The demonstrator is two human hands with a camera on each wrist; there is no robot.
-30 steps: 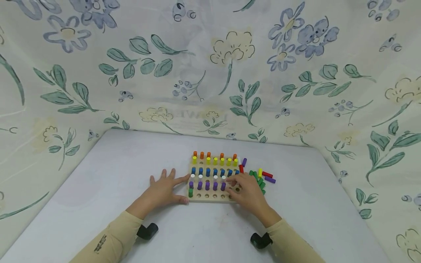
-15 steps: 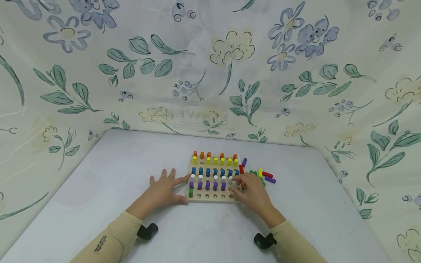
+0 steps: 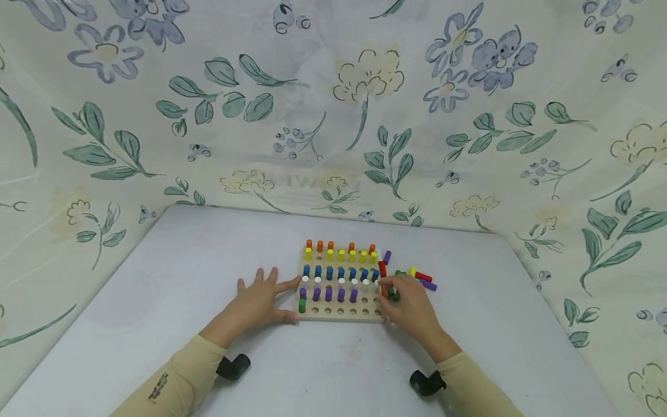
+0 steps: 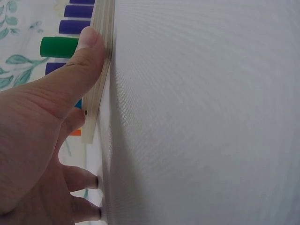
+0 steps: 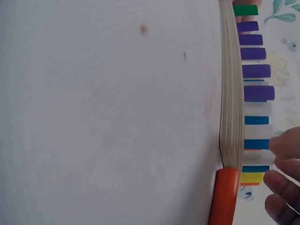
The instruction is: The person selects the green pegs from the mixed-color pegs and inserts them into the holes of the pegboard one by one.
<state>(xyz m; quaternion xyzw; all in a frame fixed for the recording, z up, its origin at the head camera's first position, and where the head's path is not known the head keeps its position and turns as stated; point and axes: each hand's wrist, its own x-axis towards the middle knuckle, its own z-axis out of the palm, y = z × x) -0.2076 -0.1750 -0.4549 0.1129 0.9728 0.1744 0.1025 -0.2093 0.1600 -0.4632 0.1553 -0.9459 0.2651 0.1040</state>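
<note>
A wooden peg board (image 3: 339, 318) lies on the table with rows of orange, yellow, blue, white and purple pegs. One green peg (image 3: 302, 306) stands at its near left corner. My left hand (image 3: 255, 298) is spread at the board's left edge; the left wrist view shows its thumb against the board beside the green peg (image 4: 58, 47). At the right end of the white row, my right hand (image 3: 411, 298) pinches a white peg (image 5: 258, 157) between thumb and finger. That peg stands upright, and the hand hides part of the board's right edge.
Loose pegs lie right of the board: a red peg (image 3: 424, 277), a purple peg (image 3: 428, 285), a yellow peg (image 3: 413, 271) and several green ones, partly behind my right hand. An orange peg (image 5: 225, 197) rests near the board's right edge. Patterned cloth (image 3: 333, 116) surrounds the table.
My right hand has moved right along the white row to its end, bringing the last white pegs into sight and covering more of the loose green pegs. The left hand stays still.
</note>
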